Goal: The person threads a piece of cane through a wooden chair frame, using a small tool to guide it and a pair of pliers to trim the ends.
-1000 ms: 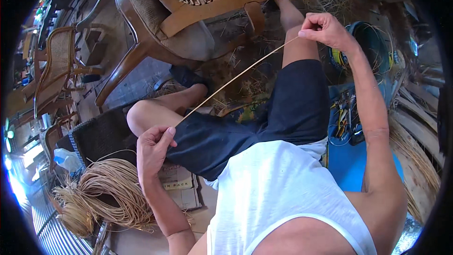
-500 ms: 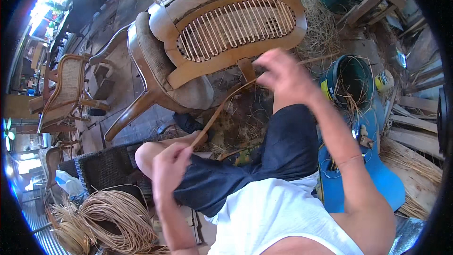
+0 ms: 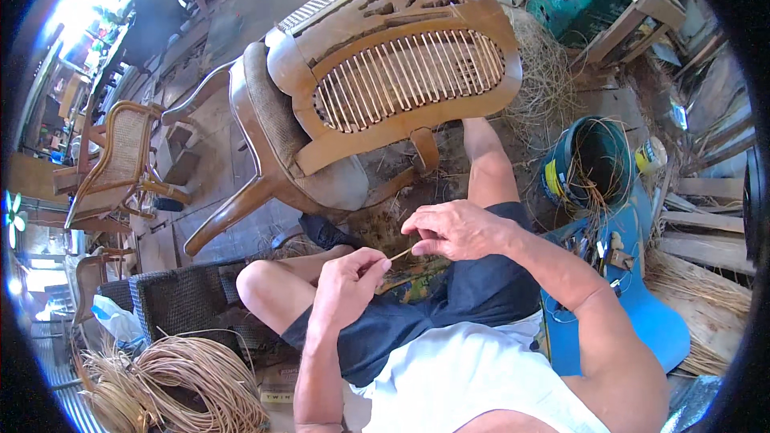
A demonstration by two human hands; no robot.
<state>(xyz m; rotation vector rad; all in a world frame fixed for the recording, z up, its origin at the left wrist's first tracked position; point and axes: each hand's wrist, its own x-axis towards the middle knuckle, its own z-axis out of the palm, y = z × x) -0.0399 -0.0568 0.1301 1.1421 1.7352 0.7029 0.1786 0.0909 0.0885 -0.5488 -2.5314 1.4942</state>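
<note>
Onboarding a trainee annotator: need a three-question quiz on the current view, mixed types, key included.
1. True or false: the person's left hand is empty.
2. Multiple choice: the coiled bundle lies on the person's A) right, B) left, C) lap.
3. Fill in: the open-topped bucket has loose strands hanging over its ___.

Key:
1. False: it pinches a thin strip that reaches toward the right hand.
2. B.
3. Rim.
</note>
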